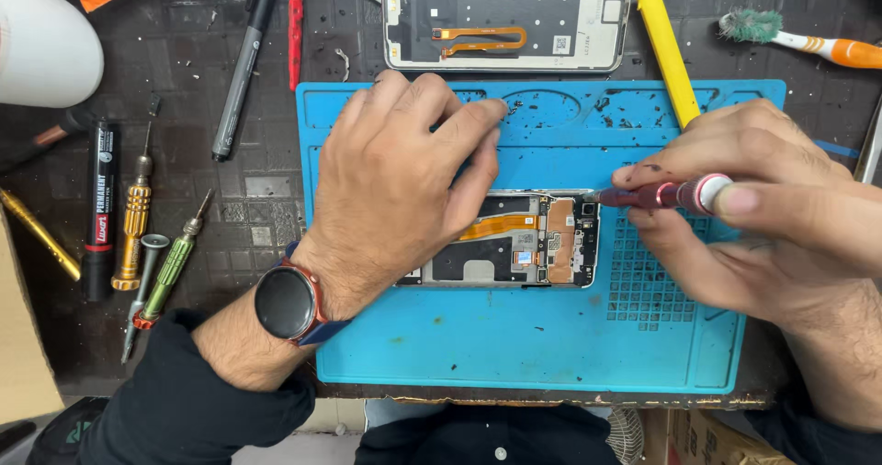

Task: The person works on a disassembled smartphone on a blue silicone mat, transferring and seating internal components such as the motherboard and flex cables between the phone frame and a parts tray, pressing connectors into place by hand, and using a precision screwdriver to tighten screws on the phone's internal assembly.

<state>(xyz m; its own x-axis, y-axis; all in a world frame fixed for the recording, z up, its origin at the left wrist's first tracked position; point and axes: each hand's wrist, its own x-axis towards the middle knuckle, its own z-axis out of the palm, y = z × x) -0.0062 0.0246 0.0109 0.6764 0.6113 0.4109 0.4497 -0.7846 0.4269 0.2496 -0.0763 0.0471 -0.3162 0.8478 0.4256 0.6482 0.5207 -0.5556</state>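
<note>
Left hand (395, 185) pressed flat, fingers spread and only lightly curled, over the near half of an opened smartphone chassis with exposed circuit boards and an orange flex cable (528, 240); gripping nothing, just pinning it down. Dark round wristwatch (288, 302) on that wrist, above a black sleeve. Right hand (763, 208) closed snugly around a slim dark-red metal precision screwdriver (666, 195), thumb and fingers wrapped on the shaft, forefinger capping the pale end, tip touching the top right corner of the chassis beside the small camera module.

Chassis lying in the middle of a bright blue silicone repair mat (514, 355), long side running left to right.

Risks, as judged from here: tip skating off a tiny screw head and gouging the board or nicking the flex cable, through a tilted driver or too much push; a loosened screw hopping away among the dark specks on the mat; chassis pivoting under the palm if pressure eases.

Mat resting on a worn dark brown bench with a chipped front edge (478, 398). Above the mat, a white detached phone back panel with an orange ribbon (505, 19) and a yellow plastic pry stick (669, 56). To the left, a gold-handled screwdriver (135, 221), a green-handled screwdriver (170, 267), a black marker pen (98, 212) and a grey stylus-like pen (241, 74). Upper right, a green-bristled brush with a white and orange handle (799, 38). Room beyond the bench not in view.
</note>
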